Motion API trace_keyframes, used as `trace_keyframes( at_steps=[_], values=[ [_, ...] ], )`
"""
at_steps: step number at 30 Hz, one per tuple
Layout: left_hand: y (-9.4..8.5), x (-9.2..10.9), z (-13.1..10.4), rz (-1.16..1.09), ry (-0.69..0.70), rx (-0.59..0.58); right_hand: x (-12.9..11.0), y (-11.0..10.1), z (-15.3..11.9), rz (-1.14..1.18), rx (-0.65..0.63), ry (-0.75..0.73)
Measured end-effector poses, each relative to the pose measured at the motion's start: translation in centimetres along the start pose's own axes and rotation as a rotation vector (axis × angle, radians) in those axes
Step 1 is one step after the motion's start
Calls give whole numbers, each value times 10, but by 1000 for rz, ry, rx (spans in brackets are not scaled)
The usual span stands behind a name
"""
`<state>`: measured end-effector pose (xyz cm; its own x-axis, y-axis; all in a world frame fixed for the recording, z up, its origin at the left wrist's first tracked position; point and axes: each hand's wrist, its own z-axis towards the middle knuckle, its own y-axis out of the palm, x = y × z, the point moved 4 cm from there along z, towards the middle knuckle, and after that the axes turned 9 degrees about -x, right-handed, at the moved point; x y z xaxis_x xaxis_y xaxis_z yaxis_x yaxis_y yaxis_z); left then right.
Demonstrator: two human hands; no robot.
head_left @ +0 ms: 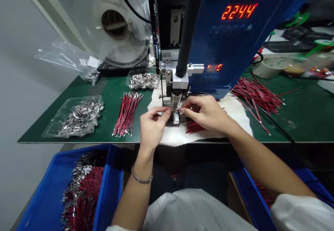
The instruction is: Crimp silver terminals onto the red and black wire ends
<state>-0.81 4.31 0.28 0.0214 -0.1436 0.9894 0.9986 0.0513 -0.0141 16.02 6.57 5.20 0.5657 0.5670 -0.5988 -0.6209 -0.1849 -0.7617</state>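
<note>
Both hands meet at the head of a blue machine (216, 46), just below its spring-wrapped press tip (176, 100). My left hand (153, 123) is on the left side, thumb and forefinger pinched close to the tip. From the right, my right hand (206, 112) pinches with thumb and forefinger near the same spot. What either pinch holds is too small to make out. A small metal block (176, 117) sits under the tip. Red wires (193, 126) lie beneath my right hand on white paper (167, 137).
A bundle of red wires (126, 114) and a clear tray of metal parts (83, 118) lie left. Another metal-parts tray (143, 80) stands behind. Loose red wires (258, 95) lie right. A blue bin (60, 175) is below the table edge, lower left.
</note>
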Motion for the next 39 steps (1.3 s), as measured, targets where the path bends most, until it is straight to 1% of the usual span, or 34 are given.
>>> trace_keyframes(
  at_steps=[6, 12, 26, 29, 35, 39],
  values=[
    [0, 0, 0, -19, -17, 4, 0, 0, 0, 3, -4, -8],
    [0, 2, 0, 5, 13, 6, 1, 0, -1, -3, 0, -7],
    [0, 2, -1, 23, -5, 0, 1, -1, -1, -24, -8, -16],
    [-1, 3, -1, 18, -9, 1, 1, -1, -1, -30, -32, -59],
    [0, 1, 0, -27, 1, -28, -1, -2, -2, -65, -46, -223],
    [1, 2, 0, -16, -5, -32, 0, -2, -1, -69, -92, -255]
  ],
)
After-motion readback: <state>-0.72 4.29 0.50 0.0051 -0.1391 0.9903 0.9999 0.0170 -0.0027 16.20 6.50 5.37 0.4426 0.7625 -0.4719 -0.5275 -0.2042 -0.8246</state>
